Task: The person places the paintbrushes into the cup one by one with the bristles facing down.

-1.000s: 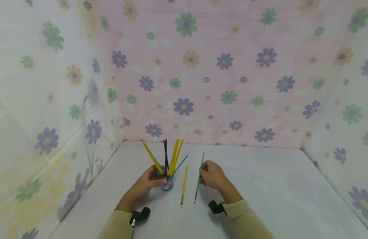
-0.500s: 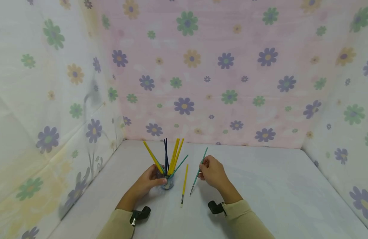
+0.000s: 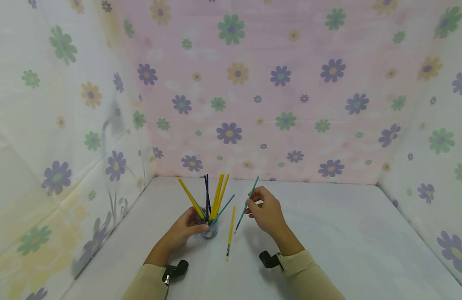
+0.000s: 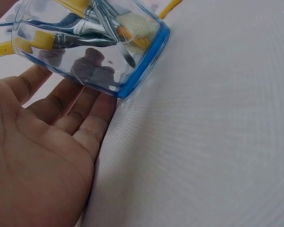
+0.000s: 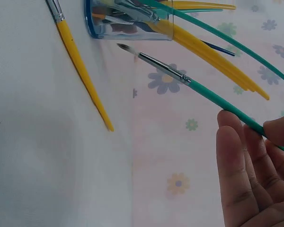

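Note:
A clear glass cup (image 3: 210,230) with a blue base stands on the white table (image 3: 328,233), holding several yellow, teal and dark blue paintbrushes (image 3: 216,196). My left hand (image 3: 186,229) holds the cup from the left, fingers against its wall (image 4: 92,45). My right hand (image 3: 262,210) pinches a teal paintbrush (image 3: 247,204) by its handle, lifted off the table, bristle end down and pointing toward the cup (image 5: 130,19). That teal brush (image 5: 213,97) slants above a yellow paintbrush (image 3: 230,228) lying flat between the hands, also in the right wrist view (image 5: 83,71).
Floral cloth walls enclose the table on the left (image 3: 66,146), back (image 3: 272,104) and right (image 3: 433,125). Bare tabletop stretches to the right of my right hand.
My right hand has lifted the teal brush off the table and carried it up and slightly left, its bristle end swinging toward the cup. The left hand and cup have stayed put.

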A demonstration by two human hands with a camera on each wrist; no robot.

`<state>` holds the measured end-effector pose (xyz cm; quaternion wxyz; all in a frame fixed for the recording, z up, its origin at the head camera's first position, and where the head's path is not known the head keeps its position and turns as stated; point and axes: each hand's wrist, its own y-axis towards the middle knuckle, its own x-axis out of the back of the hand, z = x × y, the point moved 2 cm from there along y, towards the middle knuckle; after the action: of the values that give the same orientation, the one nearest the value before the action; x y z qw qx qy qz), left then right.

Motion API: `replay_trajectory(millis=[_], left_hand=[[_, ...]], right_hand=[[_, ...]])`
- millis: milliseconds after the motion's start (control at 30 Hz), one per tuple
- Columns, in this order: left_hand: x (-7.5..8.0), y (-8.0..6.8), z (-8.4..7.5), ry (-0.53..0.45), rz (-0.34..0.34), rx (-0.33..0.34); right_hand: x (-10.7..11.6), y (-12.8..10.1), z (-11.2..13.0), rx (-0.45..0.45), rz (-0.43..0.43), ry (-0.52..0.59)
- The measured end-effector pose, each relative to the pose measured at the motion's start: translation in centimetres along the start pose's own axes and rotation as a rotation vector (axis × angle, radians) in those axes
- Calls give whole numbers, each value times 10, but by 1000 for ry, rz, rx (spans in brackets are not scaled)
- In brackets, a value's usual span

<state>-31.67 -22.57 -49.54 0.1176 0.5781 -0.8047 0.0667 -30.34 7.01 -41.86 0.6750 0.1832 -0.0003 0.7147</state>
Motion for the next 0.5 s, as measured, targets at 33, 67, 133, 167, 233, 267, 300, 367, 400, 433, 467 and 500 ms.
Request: replay_trajectory(millis=[33, 67, 133, 167, 233, 267, 300, 367, 400, 433, 467, 500], left_hand=[[0, 0, 0, -2, 0, 0], [0, 0, 0, 0, -1, 2], [0, 0, 0, 5, -6, 8], [0, 0, 0, 7, -9, 12], [0, -1, 0, 12, -15, 16], [-1, -1, 0, 17, -16, 18], [-1, -1, 0, 15, -17, 18], [-1, -1, 0, 14, -19, 19], [-1, -1, 0, 15, -20, 20], [-1, -1, 0, 14, -22, 19], [-1, -1, 0, 16, -24, 20], [-2, 0, -1, 15, -27, 21]], right_hand=[[0, -1, 2, 12, -7, 8], [0, -1, 3, 24, -15, 13], [0, -1, 6, 43, -29, 20], [0, -1, 7, 51, -36, 23], [-1, -1, 8, 65, -49, 30], [-1, -1, 9, 71, -54, 36], [-1, -1, 9, 75, -57, 43], [-1, -2, 10, 84, -59, 56], [-1, -2, 10, 88, -58, 62], [-1, -2, 10, 91, -57, 65], [-1, -2, 10, 93, -55, 69], [-2, -2, 10, 95, -53, 72]])
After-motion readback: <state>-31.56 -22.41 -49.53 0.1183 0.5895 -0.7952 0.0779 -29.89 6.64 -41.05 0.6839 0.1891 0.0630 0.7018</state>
